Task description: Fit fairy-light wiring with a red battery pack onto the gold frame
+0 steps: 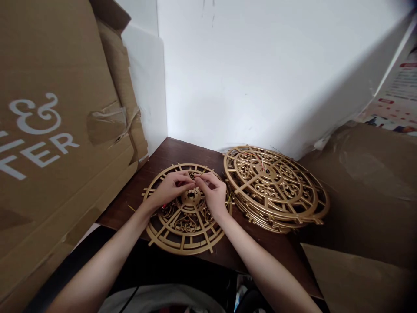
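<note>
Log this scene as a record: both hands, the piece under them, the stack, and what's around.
Piece: gold openwork disc, lying flat
Left hand: fingertips bunched above the disc
Right hand: fingertips near the left's
Strand: thin, at the fingertips; holder unclear
Stack: similar discs, right of the piece
Surface: dark brown tabletop
Around: cardboard box at left, cardboard at right, white wall behind
</note>
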Motion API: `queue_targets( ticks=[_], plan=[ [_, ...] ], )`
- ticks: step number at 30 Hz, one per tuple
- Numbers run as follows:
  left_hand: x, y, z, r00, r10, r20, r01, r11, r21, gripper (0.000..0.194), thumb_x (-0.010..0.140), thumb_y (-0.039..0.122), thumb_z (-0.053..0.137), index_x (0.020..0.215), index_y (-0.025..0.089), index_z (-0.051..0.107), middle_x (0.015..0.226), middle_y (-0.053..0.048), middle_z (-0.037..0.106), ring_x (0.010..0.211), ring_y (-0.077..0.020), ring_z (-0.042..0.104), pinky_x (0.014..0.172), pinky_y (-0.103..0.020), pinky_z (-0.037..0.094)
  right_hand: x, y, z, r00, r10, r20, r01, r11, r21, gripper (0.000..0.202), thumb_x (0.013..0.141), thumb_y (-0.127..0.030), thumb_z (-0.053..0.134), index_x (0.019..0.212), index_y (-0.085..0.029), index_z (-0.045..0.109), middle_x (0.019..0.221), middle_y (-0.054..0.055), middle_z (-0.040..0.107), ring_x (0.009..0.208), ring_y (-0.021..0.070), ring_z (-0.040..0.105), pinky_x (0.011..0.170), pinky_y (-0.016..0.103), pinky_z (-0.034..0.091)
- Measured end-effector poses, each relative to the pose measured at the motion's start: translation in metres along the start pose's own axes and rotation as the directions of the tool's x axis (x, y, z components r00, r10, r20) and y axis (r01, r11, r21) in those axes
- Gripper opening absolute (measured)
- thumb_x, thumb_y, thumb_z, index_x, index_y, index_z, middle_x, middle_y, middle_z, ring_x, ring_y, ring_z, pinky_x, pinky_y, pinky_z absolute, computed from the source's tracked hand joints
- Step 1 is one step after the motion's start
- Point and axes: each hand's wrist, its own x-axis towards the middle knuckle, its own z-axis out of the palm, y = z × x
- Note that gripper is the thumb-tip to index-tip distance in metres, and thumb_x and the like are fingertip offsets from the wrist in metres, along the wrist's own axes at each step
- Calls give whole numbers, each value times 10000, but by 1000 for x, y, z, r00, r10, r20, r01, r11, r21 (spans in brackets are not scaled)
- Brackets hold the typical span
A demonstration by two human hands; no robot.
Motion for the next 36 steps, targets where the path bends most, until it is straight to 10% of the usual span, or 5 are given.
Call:
queue_targets(
  ticks=[36],
  plan=[
    [2, 6, -3, 996, -84, -18, 86, 993, 83, 253, 827, 378, 624, 744, 161, 725, 708, -17, 630, 690, -144, 534, 700, -272, 436, 0, -3, 0, 979, 201, -18, -192, 957, 216, 164, 685, -226, 666, 819, -194, 577, 672, -36, 564, 595, 105, 518, 594, 242, 436]
  ],
)
